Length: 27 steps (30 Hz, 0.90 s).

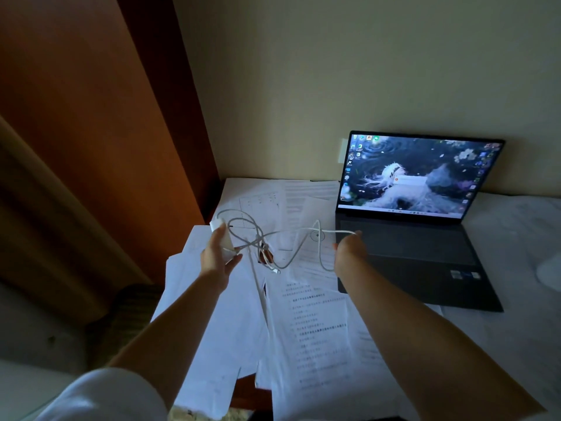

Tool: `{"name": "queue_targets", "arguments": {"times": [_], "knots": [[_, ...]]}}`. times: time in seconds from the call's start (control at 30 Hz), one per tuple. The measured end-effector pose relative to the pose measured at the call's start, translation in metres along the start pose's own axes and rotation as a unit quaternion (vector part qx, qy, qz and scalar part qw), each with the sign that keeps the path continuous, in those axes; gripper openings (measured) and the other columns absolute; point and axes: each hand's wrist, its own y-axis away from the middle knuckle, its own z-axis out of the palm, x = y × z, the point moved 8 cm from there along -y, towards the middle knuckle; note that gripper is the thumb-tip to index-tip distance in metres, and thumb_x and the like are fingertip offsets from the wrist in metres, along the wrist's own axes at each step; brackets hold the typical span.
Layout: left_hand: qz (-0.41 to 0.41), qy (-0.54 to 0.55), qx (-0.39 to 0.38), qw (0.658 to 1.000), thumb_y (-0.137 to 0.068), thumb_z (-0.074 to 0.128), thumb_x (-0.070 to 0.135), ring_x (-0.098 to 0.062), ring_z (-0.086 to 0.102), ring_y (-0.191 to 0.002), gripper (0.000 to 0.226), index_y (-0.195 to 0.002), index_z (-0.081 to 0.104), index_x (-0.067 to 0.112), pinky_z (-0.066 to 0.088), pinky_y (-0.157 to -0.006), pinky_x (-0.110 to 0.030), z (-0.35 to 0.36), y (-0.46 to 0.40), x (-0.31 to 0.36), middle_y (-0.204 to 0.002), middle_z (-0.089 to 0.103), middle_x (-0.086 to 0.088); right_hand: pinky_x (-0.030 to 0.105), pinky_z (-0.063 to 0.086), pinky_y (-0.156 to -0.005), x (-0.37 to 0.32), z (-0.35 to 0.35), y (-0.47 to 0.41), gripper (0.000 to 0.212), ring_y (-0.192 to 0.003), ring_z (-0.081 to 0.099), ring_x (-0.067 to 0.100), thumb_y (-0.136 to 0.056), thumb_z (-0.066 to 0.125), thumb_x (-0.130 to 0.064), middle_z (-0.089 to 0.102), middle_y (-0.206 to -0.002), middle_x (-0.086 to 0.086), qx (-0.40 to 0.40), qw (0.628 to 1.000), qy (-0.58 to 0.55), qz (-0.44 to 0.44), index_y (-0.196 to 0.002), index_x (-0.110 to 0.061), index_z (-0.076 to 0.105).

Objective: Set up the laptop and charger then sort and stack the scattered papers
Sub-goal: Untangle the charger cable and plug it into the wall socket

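A: White charger brick (224,238) with its thin white cable (291,256) is hanging over the scattered white paper sheets (315,329) — left hand (217,259) is gripping the brick, right hand (349,253) is pinching the cable end beside the open dark-grey laptop (413,247).

B: Cable's looking limp and tangled — likely snagging. Brick's rigid and light, so I'd be holding that and the plug, not mid-cable.
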Motion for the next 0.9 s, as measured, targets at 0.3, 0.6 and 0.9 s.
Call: {"name": "queue_targets", "arguments": {"times": [0.3, 0.6, 0.9], "knots": [[-0.004, -0.246, -0.174, 0.954, -0.087, 0.066, 0.017, -0.023, 0.056, -0.088, 0.025, -0.111, 0.059, 0.011, 0.049, -0.076, -0.034, 0.031, -0.024, 0.0, -0.104, 0.056, -0.014, 0.035, 0.054, -0.079, 0.059, 0.054, 0.041, 0.05, -0.098, 0.058, 0.021, -0.081, 0.074, -0.019, 0.051, -0.125, 0.009, -0.324, 0.798, 0.502, 0.081, -0.123, -0.012, 0.048], [-0.061, -0.452, -0.273, 0.847, -0.042, 0.085, 0.019, -0.029, 0.057, -0.102, 0.09, -0.127, 0.053, 0.015, 0.049, -0.075, -0.029, 0.012, -0.052, -0.028, -0.119, 0.057, -0.015, 0.036, 0.045, -0.088, -0.014, 0.087, 0.035, 0.03, -0.109, 0.055, 0.03, -0.093, 0.05, -0.02, 0.059, -0.114, 0.013, -0.067, 0.741, 0.474, -0.471, -0.116, -0.002, 0.056], [0.059, -0.586, -0.268, 0.762, -0.06, 0.084, 0.0, -0.023, 0.048, -0.108, 0.096, -0.139, 0.036, 0.025, 0.047, -0.072, -0.02, 0.008, -0.058, -0.025, -0.123, 0.047, -0.003, 0.026, 0.044, -0.063, 0.042, 0.117, 0.007, 0.022, -0.076, 0.063, 0.026, -0.092, 0.048, -0.027, 0.057, -0.073, 0.002, -0.157, 0.688, 0.666, -0.243, -0.078, -0.011, 0.054]]}}
